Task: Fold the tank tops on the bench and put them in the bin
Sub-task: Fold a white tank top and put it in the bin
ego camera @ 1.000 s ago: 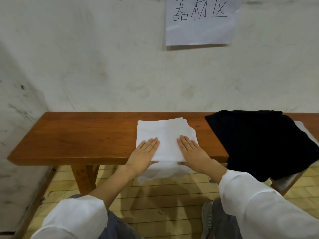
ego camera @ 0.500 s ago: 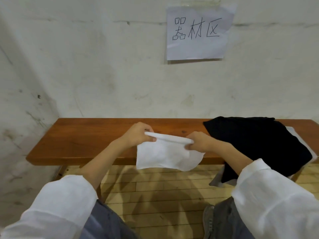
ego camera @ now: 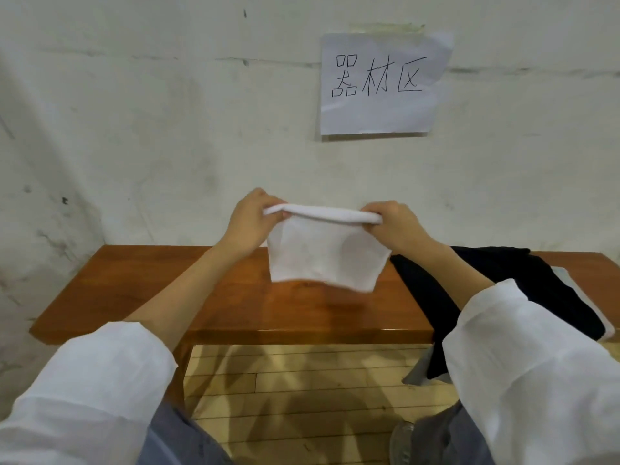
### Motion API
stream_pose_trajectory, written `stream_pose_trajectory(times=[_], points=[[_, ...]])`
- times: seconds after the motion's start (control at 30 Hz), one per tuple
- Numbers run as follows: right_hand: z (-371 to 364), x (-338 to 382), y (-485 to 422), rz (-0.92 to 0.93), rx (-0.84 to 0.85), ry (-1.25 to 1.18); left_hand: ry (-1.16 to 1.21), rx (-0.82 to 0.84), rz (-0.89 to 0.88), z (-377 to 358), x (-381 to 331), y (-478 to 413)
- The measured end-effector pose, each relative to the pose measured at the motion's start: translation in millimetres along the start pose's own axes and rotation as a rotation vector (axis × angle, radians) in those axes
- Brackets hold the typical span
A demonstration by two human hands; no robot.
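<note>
Soft white folded top (ego camera: 327, 256) hangs at 6 o'clock below left hand (ego camera: 250, 220) and right hand (ego camera: 394, 226), both pinching its rolled top edge above the glossy wooden bench (ego camera: 134, 290).

White rolled sleeves (ego camera: 100, 380), grey-blue trousers (ego camera: 181, 437).

Soft even light — wide-angle edge bending

Stained white wall (ego camera: 167, 129), pale plank floor (ego camera: 302, 380).
Saw a paper sign (ego camera: 379, 85) taped up high, a brown wooden bench (ego camera: 134, 290) set against the wall.
</note>
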State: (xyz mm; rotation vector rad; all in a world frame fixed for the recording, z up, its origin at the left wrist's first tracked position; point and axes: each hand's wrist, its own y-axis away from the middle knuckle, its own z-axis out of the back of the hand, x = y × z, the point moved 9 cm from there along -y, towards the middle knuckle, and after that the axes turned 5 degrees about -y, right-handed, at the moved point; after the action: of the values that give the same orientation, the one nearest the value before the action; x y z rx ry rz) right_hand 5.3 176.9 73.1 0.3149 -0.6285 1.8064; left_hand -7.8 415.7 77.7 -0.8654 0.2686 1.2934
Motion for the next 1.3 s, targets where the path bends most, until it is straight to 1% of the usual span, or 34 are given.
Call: stream_pose_trajectory(times=[0.07,0.1,0.13,0.2,0.23,0.27,0.33,0.37,0.4,0.47,0.53,0.57,0.6,0.7,0.73,0.77,0.83,0.9,0.97,1.0,1.07,1.1,1.13,1.2,1.3], points=[[10.9,6.4,-8.7,0.057,-0.159,0.002,-0.082,-0.093,-0.069,9.6,-9.0,-11.5],[8.5,6.5,-10.6,0.071,-0.200,0.035,-0.150,-0.109,-0.102,8.8,-7.9,-13.7],[1.6,3.3,-9.1,0.065,-0.205,0.086,-0.232,-0.099,-0.143,4.5,-6.6,-11.4],[-30.0,-12.3,0.6,0.020,-0.107,0.186,-0.388,-0.003,-0.282,-21.1,3.6,5.6],[-51.0,-23.8,11.5,-0.005,-0.018,0.224,-0.452,0.080,-0.369,-40.1,10.8,20.9],[-74.9,-35.2,26.6,-0.025,0.086,0.256,-0.522,0.199,-0.426,-62.7,23.8,39.8],[-121.1,-56.8,63.9,-0.055,0.293,0.288,-0.638,0.449,-0.423,-104.4,55.8,82.1],[-138.9,-66.5,81.5,-0.077,0.367,0.272,-0.646,0.527,-0.395,-118.5,70.0,100.4],[-149.4,-71.9,97.4,-0.098,0.401,0.235,-0.617,0.570,-0.363,-125.7,78.7,115.3],[-155.1,-79.3,112.1,-0.114,0.376,0.150,-0.532,0.599,-0.306,-131.6,87.7,128.0],[-153.6,-82.3,113.6,-0.104,0.363,0.129,-0.465,0.620,-0.224,-128.5,92.2,126.7],[-151.8,-84.5,111.3,-0.110,0.363,0.123,-0.429,0.611,-0.170,-126.0,94.2,121.9],[-150.4,-86.1,106.0,-0.120,0.363,0.117,-0.391,0.564,-0.105,-122.4,98.2,112.3],[-147.9,-88.2,92.5,-0.172,0.332,0.110,-0.350,0.255,0.121,-107.1,117.9,74.8],[-148.5,-90.4,88.0,-0.202,0.311,0.110,-0.339,0.182,0.224,-107.2,130.2,62.9],[-149.0,-92.8,85.4,-0.231,0.288,0.110,-0.303,0.147,0.337,-110.8,143.4,54.1],[-150.5,-96.4,82.2,-0.276,0.258,0.121,-0.195,0.141,0.545,-124.5,167.0,42.4],[-150.8,-97.5,78.4,-0.299,0.259,0.138,-0.166,0.123,0.631,-135.5,180.6,33.5],[-147.9,-95.8,73.6,-0.303,0.245,0.166,-0.161,0.035,0.620,-135.7,183.0,29.0],[-143.9,-92.7,68.7,-0.292,0.206,0.160,-0.153,-0.020,0.568,-132.8,178.2,28.2],[-136.8,-84.2,52.7,-0.244,0.079,0.065,-0.073,-0.095,0.399,-129.9,160.4,28.6],[-136.1,-77.1,41.6,-0.204,0.044,0.005,0.000,-0.095,0.320,-128.6,149.1,31.0],[-141.5,-68.6,28.2,-0.155,0.055,-0.035,0.076,-0.074,0.265,-129.7,141.5,34.6],[-159.9,-46.6,-1.9,-0.054,0.168,-0.041,0.152,0.002,0.176,-131.5,125.5,41.3],[-190.7,-19.8,-36.6,0.108,0.349,0.074,0.097,0.047,0.068,-128.0,109.5,49.6]])
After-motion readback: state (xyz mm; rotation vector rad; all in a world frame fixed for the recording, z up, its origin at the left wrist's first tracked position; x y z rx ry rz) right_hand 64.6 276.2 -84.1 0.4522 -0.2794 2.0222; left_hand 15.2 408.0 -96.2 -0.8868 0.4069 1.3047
